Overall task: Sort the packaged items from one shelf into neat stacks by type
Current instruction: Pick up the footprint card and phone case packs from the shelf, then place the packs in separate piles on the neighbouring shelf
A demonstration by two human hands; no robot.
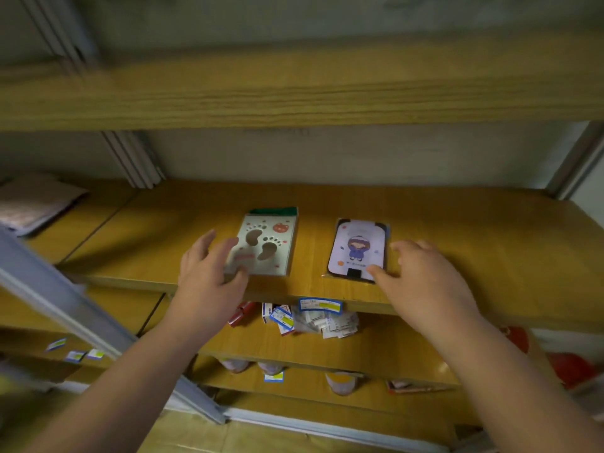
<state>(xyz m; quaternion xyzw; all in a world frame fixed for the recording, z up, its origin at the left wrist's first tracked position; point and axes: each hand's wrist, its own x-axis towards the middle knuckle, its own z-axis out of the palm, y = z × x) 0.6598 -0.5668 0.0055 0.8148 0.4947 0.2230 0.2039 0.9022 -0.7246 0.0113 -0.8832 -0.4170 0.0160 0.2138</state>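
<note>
Two bare forearms reach forward from the bottom of the view toward a wooden shelf [457, 230]. The left hand [209, 273] has its fingers spread and relaxed, with the fingertips lying over the lower left corner of a white footprint package [268, 246]; whether they press it or only hover above is hard to tell. The right hand [421, 282] is likewise spread and loose, holding nothing, its thumb tip touching or just over the lower right corner of a cartoon-girl package [358, 248].

The footprint package lies flat, printed with two brown foot shapes, small toe dots and an orange round figure; a green edge shows at its far end, and it seems to sit on a stack. Its small red print is too blurred to read. The cartoon-girl package lies flat just to its right, apart from it, with a dark border and a figure in a purple coat; the lettering cannot be read.

A blue and yellow price tag [320, 305] hangs on the shelf's front edge between the hands, its writing illegible. On the shelf below lies a jumble of small white packets [330, 323].
</note>
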